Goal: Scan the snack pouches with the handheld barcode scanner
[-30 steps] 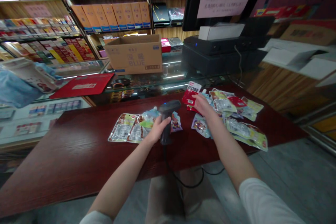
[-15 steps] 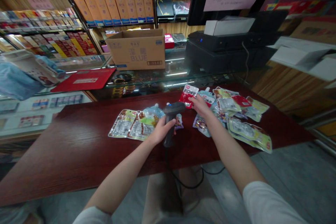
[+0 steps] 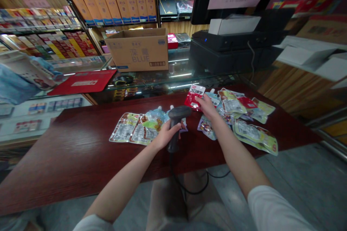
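My left hand (image 3: 166,134) is wrapped round the grip of a black corded barcode scanner (image 3: 177,115), its head pointing right above the dark red table (image 3: 81,155). A red snack packet (image 3: 195,95) is held up by my right hand (image 3: 207,106), just right of the scanner head. Left of the scanner lie several flat snack packets (image 3: 135,130). A larger heap of snack packets (image 3: 244,115) is spread to the right of my right hand.
Behind the table runs a glass counter (image 3: 151,79) with a cardboard box (image 3: 139,48), a red mat (image 3: 84,81) and a black printer (image 3: 230,48). Shelves of boxed goods (image 3: 54,25) fill the back left. The scanner cable (image 3: 189,187) hangs off the table's front edge.
My right hand has kept the red packet raised and shifted it slightly beside the scanner head. The left hand stays on the scanner; the view has shifted a little.
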The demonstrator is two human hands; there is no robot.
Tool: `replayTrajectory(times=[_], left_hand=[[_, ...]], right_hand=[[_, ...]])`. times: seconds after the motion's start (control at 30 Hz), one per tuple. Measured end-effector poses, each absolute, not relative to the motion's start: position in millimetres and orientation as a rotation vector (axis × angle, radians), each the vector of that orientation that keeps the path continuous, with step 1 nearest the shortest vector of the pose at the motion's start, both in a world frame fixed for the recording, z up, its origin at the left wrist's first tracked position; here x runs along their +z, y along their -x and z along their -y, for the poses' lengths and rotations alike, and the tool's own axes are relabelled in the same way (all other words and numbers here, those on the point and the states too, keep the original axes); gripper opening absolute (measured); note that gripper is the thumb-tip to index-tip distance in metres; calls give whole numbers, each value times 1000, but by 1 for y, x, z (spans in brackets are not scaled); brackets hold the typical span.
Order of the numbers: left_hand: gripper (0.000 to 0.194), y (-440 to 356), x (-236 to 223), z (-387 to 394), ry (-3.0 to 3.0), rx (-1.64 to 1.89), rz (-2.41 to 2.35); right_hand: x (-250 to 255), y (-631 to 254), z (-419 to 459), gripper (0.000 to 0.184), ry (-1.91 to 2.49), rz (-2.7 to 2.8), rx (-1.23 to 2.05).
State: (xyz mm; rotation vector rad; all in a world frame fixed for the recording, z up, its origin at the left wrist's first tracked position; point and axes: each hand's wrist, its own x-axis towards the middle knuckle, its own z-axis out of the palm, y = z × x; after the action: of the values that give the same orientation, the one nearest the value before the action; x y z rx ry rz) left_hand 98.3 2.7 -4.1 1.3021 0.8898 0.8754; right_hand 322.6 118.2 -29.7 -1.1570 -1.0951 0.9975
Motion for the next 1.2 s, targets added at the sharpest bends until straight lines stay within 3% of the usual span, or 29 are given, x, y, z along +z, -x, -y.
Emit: replayTrajectory(times=[0.13,0.27,0.43,0.57,0.73,0.8,0.93,1.07,1.2], left_hand=[[58,-97,-6,-3,-1252,912,-841],[57,-90,-5,-6,-1160,953,-815],[64,-77,4,-12,-1110,1016,-788],[65,-68,6,-19,-1099,1052,-739],[62,-64,6,-24,-1068,1087,-737],[62,-64,6,-25,-1069,1088,-751],[65,-64,7,-24,-1085,1062,-759],[64,-63,8,-23,-1097,1051,-770],[62,-63,10,-24,-1089,1081,-759]], right_hand=[[-21,-350,-119,26,1469,1327,405],[-11,-377,-109,42,1736,1325,12],[-7,-390,-100,47,2118,1183,-179],[-11,-389,-99,63,2108,1181,-268],[-27,-394,-103,30,1976,1400,-94],[-28,-396,-105,26,1958,1371,-93],[-17,-379,-103,34,1752,1427,-116],[-15,-330,-96,33,1438,1823,182],[-28,-289,-86,60,1531,2133,372]])
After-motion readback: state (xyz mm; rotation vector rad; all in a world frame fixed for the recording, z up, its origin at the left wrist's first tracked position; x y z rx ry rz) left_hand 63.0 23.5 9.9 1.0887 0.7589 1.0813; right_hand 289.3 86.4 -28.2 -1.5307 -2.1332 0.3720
